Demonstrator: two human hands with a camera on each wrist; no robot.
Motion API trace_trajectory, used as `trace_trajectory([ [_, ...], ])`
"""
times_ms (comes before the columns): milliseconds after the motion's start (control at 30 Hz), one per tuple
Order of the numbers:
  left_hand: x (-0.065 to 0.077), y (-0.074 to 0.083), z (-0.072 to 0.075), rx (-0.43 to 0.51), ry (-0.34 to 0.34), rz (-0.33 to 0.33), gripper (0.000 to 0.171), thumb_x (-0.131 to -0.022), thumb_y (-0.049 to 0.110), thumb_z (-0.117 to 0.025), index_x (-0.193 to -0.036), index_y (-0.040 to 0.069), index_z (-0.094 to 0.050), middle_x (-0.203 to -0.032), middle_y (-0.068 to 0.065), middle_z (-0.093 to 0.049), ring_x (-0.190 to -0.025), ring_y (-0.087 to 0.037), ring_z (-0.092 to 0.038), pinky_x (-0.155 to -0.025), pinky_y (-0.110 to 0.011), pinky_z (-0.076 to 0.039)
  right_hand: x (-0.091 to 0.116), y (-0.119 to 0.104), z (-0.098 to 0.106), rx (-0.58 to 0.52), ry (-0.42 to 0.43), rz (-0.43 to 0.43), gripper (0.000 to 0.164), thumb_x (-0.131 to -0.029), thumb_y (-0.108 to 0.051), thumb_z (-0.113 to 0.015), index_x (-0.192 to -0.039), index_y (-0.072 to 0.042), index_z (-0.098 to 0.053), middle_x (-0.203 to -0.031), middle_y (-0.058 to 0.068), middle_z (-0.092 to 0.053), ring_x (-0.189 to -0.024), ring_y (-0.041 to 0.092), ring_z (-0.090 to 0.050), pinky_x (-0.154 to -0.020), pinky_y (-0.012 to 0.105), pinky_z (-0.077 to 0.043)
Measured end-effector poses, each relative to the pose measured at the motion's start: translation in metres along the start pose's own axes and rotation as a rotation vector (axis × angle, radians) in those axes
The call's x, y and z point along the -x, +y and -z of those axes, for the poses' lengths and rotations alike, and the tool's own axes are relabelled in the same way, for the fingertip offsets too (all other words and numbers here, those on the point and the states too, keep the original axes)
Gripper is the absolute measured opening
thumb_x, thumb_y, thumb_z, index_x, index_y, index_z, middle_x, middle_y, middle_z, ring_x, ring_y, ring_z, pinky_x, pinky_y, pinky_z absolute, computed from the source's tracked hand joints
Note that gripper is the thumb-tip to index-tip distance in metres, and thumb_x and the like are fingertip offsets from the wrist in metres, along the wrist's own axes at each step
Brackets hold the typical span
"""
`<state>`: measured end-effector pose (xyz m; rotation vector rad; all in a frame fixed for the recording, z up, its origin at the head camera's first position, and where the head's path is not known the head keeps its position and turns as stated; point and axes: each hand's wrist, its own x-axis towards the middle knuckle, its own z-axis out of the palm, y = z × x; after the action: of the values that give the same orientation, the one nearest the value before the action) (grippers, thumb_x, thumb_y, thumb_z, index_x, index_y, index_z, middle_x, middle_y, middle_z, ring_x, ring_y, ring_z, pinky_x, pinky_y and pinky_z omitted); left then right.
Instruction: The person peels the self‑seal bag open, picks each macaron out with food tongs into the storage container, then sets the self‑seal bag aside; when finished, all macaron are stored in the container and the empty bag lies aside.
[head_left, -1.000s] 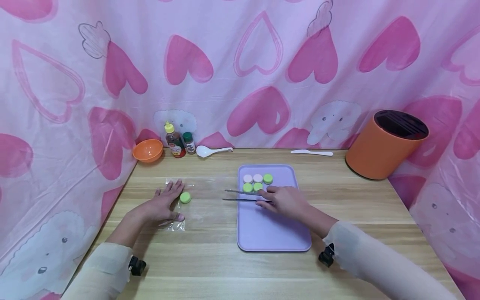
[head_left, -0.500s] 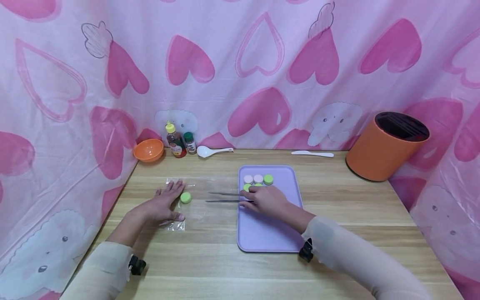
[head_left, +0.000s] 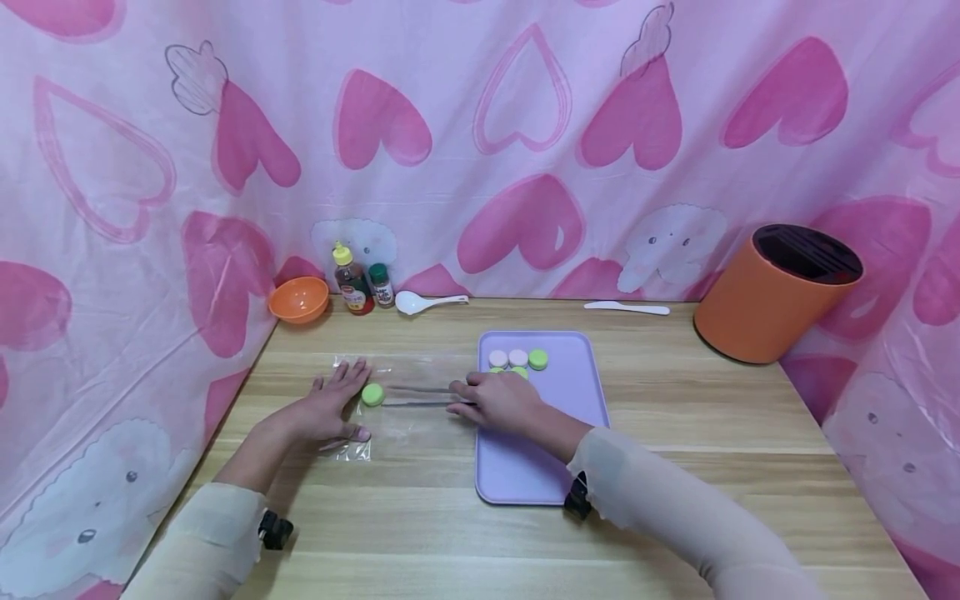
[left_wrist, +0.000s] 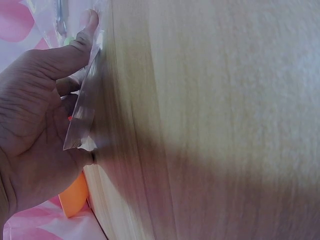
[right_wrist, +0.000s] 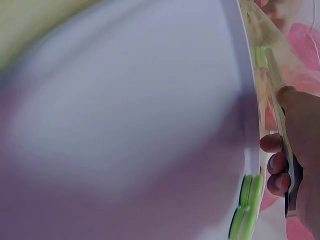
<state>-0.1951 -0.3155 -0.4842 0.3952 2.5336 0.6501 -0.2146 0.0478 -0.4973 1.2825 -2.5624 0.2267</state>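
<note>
My left hand (head_left: 324, 408) rests with spread fingers on the left end of a clear plastic bag (head_left: 420, 429) that lies flat on the table. Just right of those fingers sits a green macaron (head_left: 372, 395). Metal tongs (head_left: 420, 405) are gripped in my right hand (head_left: 498, 402), over the left edge of the purple tray (head_left: 525, 479). Both tong arms reach left along the bag, slightly apart, their tips beside the macaron. In the right wrist view, fingers curl round the tongs (right_wrist: 285, 145). Several pink and green macarons (head_left: 537, 359) stand at the tray's back, partly hidden by my right hand.
An orange bowl (head_left: 299, 301), a sauce bottle (head_left: 352, 283), a green-capped jar (head_left: 381, 286), a white spoon (head_left: 429, 302) and a white knife (head_left: 627, 307) line the back edge. An orange knife block (head_left: 772, 292) stands at the back right. Pink curtains surround the table.
My right hand has moved left with the tongs, from over the tray until their tips are at the green macaron. The left hand has stayed on the bag.
</note>
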Motion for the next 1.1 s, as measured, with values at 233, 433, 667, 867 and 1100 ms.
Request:
trace_trajectory([
  [233,0.000,0.001,0.000,0.004,-0.001,0.003,0.124,-0.090,0.046,-0.089,-0.178,0.006,-0.012,-0.186,-0.022,0.006,-0.170,-0.053,0.016,-0.129,-0.082,0.011,-0.011,-0.008,-0.002,-0.011,-0.040,-0.023,0.038,-0.108,-0.054,-0.067,-0.127,-0.023,-0.079,-0.086,-0.004,-0.065,-0.058,0.013,-0.062,-0.047,0.033,-0.050],
  [433,0.001,0.001,0.001,-0.002,0.002,-0.003,0.124,-0.090,0.047,-0.089,-0.177,0.005,-0.012,-0.186,-0.023,0.006,-0.169,-0.054,0.015,-0.129,-0.083,0.011,-0.019,-0.012,-0.002,-0.016,-0.076,-0.043,0.038,-0.109,-0.055,-0.065,-0.125,-0.023,-0.079,-0.088,-0.004,-0.066,-0.059,0.013,-0.061,-0.048,0.033,-0.050],
  [667,0.000,0.001,0.000,0.005,0.001,0.001,0.124,-0.090,0.046,-0.089,-0.177,0.005,-0.012,-0.186,-0.023,0.006,-0.169,-0.054,0.016,-0.129,-0.082,0.012,-0.024,-0.015,-0.003,0.006,-0.094,-0.050,0.036,-0.109,-0.056,-0.064,-0.120,-0.024,-0.077,-0.089,-0.005,-0.067,-0.059,0.011,-0.058,-0.047,0.031,-0.048],
  [867,-0.001,0.000,-0.001,-0.005,0.009,-0.002,0.123,-0.091,0.045,-0.089,-0.177,0.005,-0.012,-0.186,-0.023,0.005,-0.169,-0.055,0.015,-0.129,-0.083,0.011,-0.025,-0.016,-0.005,0.011,-0.113,-0.053,0.035,-0.110,-0.056,-0.063,-0.116,-0.024,-0.075,-0.092,-0.004,-0.069,-0.059,0.013,-0.062,-0.046,0.031,-0.048],
  [1100,-0.001,0.000,-0.001,-0.002,0.011,-0.001,0.123,-0.090,0.046,-0.089,-0.177,0.006,-0.012,-0.186,-0.022,0.004,-0.170,-0.054,0.014,-0.129,-0.083,0.010,-0.025,-0.015,-0.004,-0.004,-0.116,-0.041,0.034,-0.111,-0.054,-0.061,-0.112,-0.022,-0.073,-0.093,-0.004,-0.071,-0.062,0.016,-0.066,-0.049,0.033,-0.052],
])
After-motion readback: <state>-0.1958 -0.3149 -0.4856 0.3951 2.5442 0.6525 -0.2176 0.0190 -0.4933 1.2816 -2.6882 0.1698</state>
